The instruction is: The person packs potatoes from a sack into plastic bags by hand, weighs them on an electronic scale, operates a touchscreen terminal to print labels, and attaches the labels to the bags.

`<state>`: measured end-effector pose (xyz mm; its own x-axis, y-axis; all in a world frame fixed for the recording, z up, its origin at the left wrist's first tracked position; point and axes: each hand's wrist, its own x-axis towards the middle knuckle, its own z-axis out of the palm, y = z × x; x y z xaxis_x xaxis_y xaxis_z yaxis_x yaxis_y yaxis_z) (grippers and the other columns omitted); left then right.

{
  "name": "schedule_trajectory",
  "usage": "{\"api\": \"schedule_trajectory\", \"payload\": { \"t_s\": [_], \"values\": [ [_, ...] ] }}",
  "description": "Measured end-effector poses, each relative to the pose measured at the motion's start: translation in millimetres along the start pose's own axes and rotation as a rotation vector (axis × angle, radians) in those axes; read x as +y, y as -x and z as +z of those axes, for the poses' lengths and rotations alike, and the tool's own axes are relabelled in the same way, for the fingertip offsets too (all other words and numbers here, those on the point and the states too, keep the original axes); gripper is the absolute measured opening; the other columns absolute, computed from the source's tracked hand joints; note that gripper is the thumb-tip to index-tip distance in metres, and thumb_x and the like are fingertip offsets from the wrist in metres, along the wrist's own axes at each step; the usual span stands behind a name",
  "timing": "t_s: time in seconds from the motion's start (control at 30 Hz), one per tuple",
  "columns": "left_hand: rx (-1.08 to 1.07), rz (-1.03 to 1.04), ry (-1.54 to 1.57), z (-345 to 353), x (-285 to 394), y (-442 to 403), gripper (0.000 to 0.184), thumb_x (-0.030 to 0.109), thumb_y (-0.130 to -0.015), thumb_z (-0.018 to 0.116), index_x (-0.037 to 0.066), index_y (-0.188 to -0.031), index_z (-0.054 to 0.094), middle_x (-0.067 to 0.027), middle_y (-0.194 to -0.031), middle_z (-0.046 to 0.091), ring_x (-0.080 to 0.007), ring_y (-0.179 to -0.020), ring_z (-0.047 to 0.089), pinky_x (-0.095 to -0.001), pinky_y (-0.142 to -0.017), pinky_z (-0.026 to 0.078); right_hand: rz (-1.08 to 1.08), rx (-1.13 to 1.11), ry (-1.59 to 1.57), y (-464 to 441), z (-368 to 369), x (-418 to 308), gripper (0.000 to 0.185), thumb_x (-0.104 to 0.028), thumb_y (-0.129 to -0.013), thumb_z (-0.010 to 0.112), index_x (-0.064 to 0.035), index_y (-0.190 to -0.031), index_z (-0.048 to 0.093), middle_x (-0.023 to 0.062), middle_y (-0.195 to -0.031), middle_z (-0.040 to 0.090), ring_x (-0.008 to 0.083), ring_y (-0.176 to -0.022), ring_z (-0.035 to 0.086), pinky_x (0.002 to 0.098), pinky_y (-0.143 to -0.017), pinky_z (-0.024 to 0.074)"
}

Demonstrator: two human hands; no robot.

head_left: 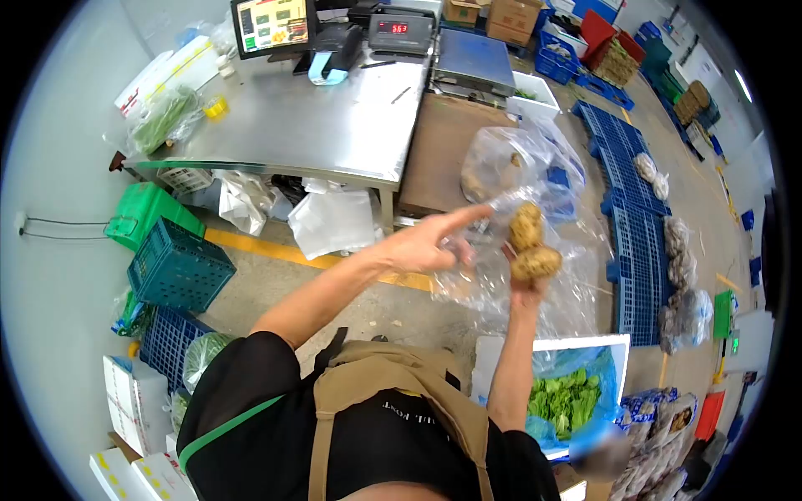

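Observation:
Two potatoes (526, 227) rest in my right hand (528, 288), one above the other, with the fingers mostly hidden behind them. To their left is my left hand (430, 245), its index finger stretched toward a clear plastic bag (476, 292); whether it grips the film cannot be made out. The loose film spreads around and below both hands. Just beyond, another clear bag (493, 163) with potatoes inside stands on the brown board (439, 154) beside the metal table.
The steel table (334, 125) carries a monitor (274, 25), a scale display (401, 33) and bagged greens (163, 121). Blue pallets (639, 259) lie at right. A white box of leafy greens (564, 401) is by my right forearm; green crates (180, 265) stand at left.

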<state>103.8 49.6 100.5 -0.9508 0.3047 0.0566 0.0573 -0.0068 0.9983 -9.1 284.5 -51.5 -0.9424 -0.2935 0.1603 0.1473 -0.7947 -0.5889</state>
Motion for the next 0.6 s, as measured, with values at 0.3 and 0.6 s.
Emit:
{"api": "schedule_trajectory", "payload": {
  "t_s": [0.3, 0.6],
  "values": [
    [0.620, -0.140, 0.126, -198.6, -32.1, 45.7, 0.091, -0.008, -0.055, 0.046, 0.006, -0.143, 0.025, -0.0099, -0.146, 0.028, -0.0124, -0.084, 0.054, -0.0181, -0.051, 0.041, 0.277, -0.386, 0.488, -178.1, 103.4, 177.9, 0.066, -0.022, -0.057, 0.081, -0.0002, -0.115, 0.056, 0.0113, -0.113, 0.054, 0.0253, -0.099, 0.057, 0.0359, -0.090, 0.0475],
    [1.046, -0.300, -0.012, -329.0, -82.8, 79.6, 0.085, -0.009, -0.060, 0.045, 0.003, -0.143, 0.026, -0.0115, -0.142, 0.034, -0.0142, -0.086, 0.056, -0.0210, -0.055, 0.042, -0.074, -1.062, 1.461, -297.8, 149.5, 317.3, 0.063, -0.042, -0.049, 0.082, -0.0190, -0.107, 0.068, 0.0259, -0.131, 0.028, 0.0426, -0.121, 0.032, 0.0509, -0.104, 0.0292]
  ]
}}
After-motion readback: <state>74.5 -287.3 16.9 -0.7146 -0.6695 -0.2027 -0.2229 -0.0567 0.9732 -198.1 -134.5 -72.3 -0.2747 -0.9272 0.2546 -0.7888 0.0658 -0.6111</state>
